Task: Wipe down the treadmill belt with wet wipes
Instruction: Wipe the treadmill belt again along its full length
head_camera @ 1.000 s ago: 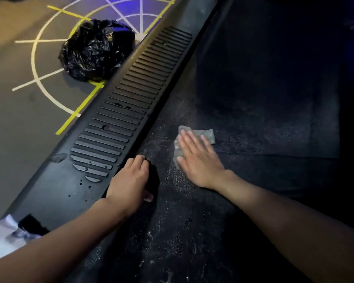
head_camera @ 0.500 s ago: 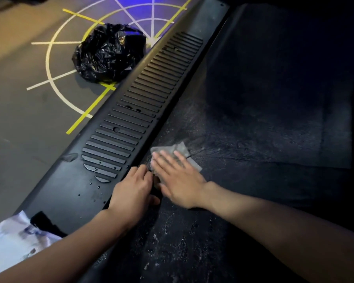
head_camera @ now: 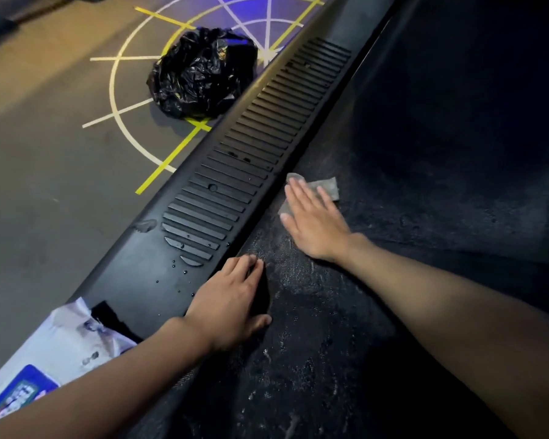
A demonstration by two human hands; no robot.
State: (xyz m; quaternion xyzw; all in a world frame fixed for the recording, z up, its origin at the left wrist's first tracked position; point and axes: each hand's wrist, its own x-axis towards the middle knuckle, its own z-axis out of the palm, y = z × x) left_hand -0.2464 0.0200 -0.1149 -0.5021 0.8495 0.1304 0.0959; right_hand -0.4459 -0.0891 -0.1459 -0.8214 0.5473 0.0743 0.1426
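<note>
1. Head view, where things lie: the wet wipe (head_camera: 327, 186) is spread on the treadmill belt (head_camera: 425, 191), just beside the inner edge of the ribbed side rail (head_camera: 251, 172). It is pinned under the fingers of the right grip (head_camera: 314, 223).
2. Head view, grips: the right grip is laid flat, fingers straight and pressed on the wipe rather than curled round it. The left grip (head_camera: 232, 299) is released, holds nothing, and rests across the seam of rail and belt at about 7 o'clock from the right one.
3. Head view, deciding relation: from the right palm the wipe lies toward 12 o'clock, and a corner shows past the fingertips at 1 o'clock. The right grip is plainly the nearer.
4. Head view, axes: the belt's long axis runs from 7 o'clock to 1 o'clock, parallel to the rail. The wipe's longer side is judged to lie roughly 8 to 2 o'clock, though it is crumpled. The next stroke would probably be taken away from the rail, toward 3 o'clock.
</note>
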